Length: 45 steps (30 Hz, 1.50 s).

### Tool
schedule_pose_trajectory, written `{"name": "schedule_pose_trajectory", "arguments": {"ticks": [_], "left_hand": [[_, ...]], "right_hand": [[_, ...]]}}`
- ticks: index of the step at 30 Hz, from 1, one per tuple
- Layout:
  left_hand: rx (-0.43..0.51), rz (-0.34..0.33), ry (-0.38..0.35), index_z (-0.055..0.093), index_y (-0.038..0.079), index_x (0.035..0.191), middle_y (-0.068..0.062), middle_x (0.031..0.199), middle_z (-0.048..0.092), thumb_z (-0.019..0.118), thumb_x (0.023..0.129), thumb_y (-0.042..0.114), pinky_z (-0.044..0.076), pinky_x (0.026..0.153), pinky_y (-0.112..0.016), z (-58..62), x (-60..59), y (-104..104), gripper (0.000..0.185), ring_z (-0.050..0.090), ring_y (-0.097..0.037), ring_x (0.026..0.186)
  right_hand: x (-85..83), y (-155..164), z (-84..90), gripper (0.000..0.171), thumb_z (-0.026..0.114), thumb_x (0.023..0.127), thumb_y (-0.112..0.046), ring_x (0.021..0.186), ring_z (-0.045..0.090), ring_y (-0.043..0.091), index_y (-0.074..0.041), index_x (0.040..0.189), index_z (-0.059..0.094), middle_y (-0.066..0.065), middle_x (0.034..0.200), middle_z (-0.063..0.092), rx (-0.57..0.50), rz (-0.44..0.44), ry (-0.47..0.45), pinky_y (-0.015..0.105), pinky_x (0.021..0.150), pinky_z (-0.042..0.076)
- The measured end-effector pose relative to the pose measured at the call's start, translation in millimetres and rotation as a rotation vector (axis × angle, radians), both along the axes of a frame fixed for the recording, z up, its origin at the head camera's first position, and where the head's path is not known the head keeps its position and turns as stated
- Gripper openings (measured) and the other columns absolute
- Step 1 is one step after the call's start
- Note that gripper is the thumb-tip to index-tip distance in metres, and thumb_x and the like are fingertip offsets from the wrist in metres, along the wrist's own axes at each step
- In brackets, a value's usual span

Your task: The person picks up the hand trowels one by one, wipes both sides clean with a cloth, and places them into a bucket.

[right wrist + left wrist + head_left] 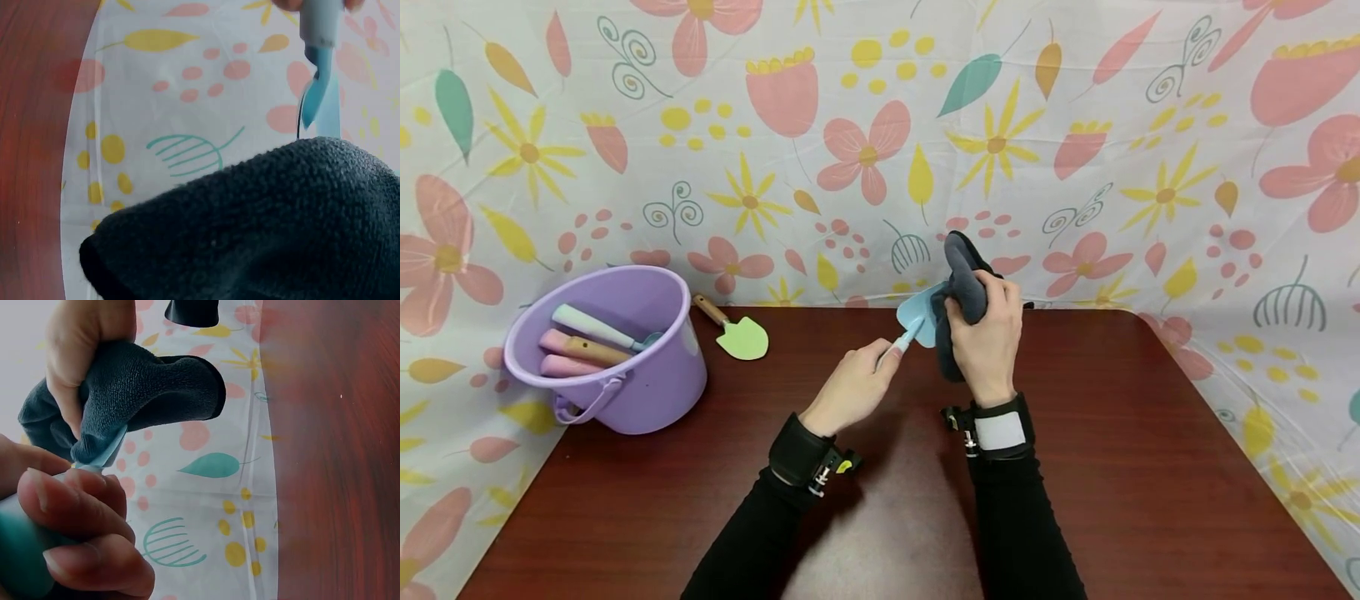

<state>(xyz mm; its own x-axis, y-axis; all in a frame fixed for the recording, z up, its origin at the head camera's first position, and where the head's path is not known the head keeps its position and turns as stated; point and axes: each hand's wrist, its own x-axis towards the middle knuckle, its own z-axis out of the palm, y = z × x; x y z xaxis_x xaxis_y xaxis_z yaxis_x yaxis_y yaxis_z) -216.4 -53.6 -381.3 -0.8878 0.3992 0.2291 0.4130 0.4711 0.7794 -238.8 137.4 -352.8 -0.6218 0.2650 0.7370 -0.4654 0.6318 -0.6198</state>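
A small blue toy shovel [913, 310] with a pale handle is held up over the table. My left hand [852, 385] grips its handle, fingers curled round it in the left wrist view. My right hand [989, 337] holds a bunched dark grey cloth [962, 287] against the shovel's blade. The cloth covers the blade's right part; in the right wrist view the grey cloth [269, 231] fills the lower frame and hides the right fingers, with the blue blade [328, 106] sticking out above it.
A purple bucket [662, 392] stands at the table's left, with several handled tools [595, 329] leaning inside. Beside it lies a green-bladed trowel [743, 338] with a wooden handle. A flowered cloth backdrop [865, 225] rises behind the brown table [1135, 467].
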Motion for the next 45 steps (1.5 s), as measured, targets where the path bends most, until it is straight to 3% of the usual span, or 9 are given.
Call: {"name": "schedule_pose_trajectory", "arguments": {"ticks": [9, 14, 17, 20, 25, 31, 35, 39, 45], "left_hand": [[0.019, -0.075, -0.045, 0.056, 0.006, 0.087, 0.002, 0.063, 0.029, 0.043, 0.104, 0.043, 0.024, 0.051, -0.029, 6.7, -0.3, -5.1, 0.043, 0.023, -0.013, 0.052], [0.013, -0.083, -0.048, 0.056, 0.008, 0.086, 0.003, 0.062, 0.030, 0.044, 0.102, 0.050, 0.025, 0.052, -0.029, 7.7, -0.8, -9.3, 0.047, 0.025, -0.012, 0.052], [0.064, -0.119, -0.088, 0.054, 0.011, 0.085, 0.001, 0.061, 0.032, 0.044, 0.101, 0.052, 0.027, 0.049, -0.029, 6.9, -0.6, -11.8, 0.045, 0.028, -0.014, 0.050], [0.150, -0.170, -0.145, 0.054, 0.012, 0.086, -0.004, 0.059, 0.037, 0.045, 0.102, 0.051, 0.029, 0.043, -0.030, 7.1, 0.2, -14.4, 0.043, 0.031, -0.019, 0.045], [0.244, -0.236, -0.185, 0.056, 0.011, 0.089, -0.011, 0.061, 0.042, 0.043, 0.103, 0.048, 0.033, 0.040, -0.034, 9.4, 1.0, -16.5, 0.042, 0.035, -0.027, 0.044], [0.265, -0.314, -0.190, 0.053, 0.007, 0.088, -0.014, 0.061, 0.042, 0.040, 0.105, 0.046, 0.036, 0.043, -0.036, 13.4, 2.3, -15.6, 0.044, 0.037, -0.031, 0.045], [0.251, -0.347, -0.199, 0.054, 0.009, 0.088, -0.012, 0.059, 0.040, 0.040, 0.105, 0.046, 0.035, 0.042, -0.035, 13.9, 3.2, -16.1, 0.042, 0.037, -0.030, 0.044], [0.223, -0.350, -0.216, 0.055, 0.011, 0.086, -0.010, 0.056, 0.038, 0.042, 0.103, 0.048, 0.031, 0.040, -0.033, 13.0, 2.8, -15.5, 0.043, 0.035, -0.028, 0.042], [0.186, -0.353, -0.255, 0.055, 0.010, 0.087, -0.007, 0.057, 0.036, 0.044, 0.102, 0.051, 0.027, 0.041, -0.031, 11.9, 2.0, -13.7, 0.045, 0.030, -0.024, 0.043]], "right_hand": [[7.6, 19.3, 13.9, 0.043, 0.076, 0.085, -0.013, 0.095, 0.051, 0.034, -0.005, 0.125, 0.062, 0.019, 0.110, 0.051, -0.183, -0.081, 0.059, 0.047, 0.087, 0.039], [9.8, 33.3, 13.0, 0.044, 0.074, 0.088, -0.018, 0.099, 0.051, 0.030, -0.008, 0.129, 0.060, 0.013, 0.114, 0.052, -0.275, -0.044, -0.010, 0.045, 0.088, 0.041], [9.2, 41.5, 8.8, 0.042, 0.072, 0.089, -0.016, 0.099, 0.053, 0.026, -0.005, 0.127, 0.060, 0.010, 0.114, 0.054, -0.324, -0.004, -0.063, 0.043, 0.087, 0.043], [8.2, 45.4, 5.7, 0.040, 0.070, 0.091, -0.012, 0.097, 0.056, 0.024, -0.002, 0.128, 0.058, 0.011, 0.113, 0.056, -0.458, 0.181, -0.121, 0.038, 0.086, 0.045], [6.5, 39.6, 5.0, 0.037, 0.064, 0.096, -0.015, 0.091, 0.063, 0.021, -0.004, 0.130, 0.052, 0.011, 0.113, 0.057, -0.761, 0.610, -0.362, 0.032, 0.078, 0.054], [5.4, 25.6, 2.7, 0.030, 0.050, 0.104, -0.022, 0.088, 0.062, 0.016, -0.005, 0.128, 0.044, 0.007, 0.104, 0.053, -0.874, 0.975, -0.564, 0.033, 0.078, 0.053], [9.0, 22.3, -0.1, 0.048, 0.043, 0.106, -0.028, 0.099, 0.055, 0.014, -0.009, 0.147, 0.026, 0.004, 0.121, 0.043, -0.900, 1.062, -0.608, 0.032, 0.087, 0.047], [11.8, 25.7, -0.5, 0.061, 0.038, 0.106, -0.025, 0.102, 0.052, 0.011, -0.010, 0.155, 0.005, 0.002, 0.135, 0.031, -0.960, 1.053, -0.596, 0.027, 0.088, 0.044], [12.5, 33.0, 2.3, 0.062, 0.040, 0.105, -0.017, 0.095, 0.057, 0.013, -0.014, 0.156, 0.006, 0.003, 0.131, 0.040, -1.115, 1.070, -0.545, 0.025, 0.087, 0.046]]}}
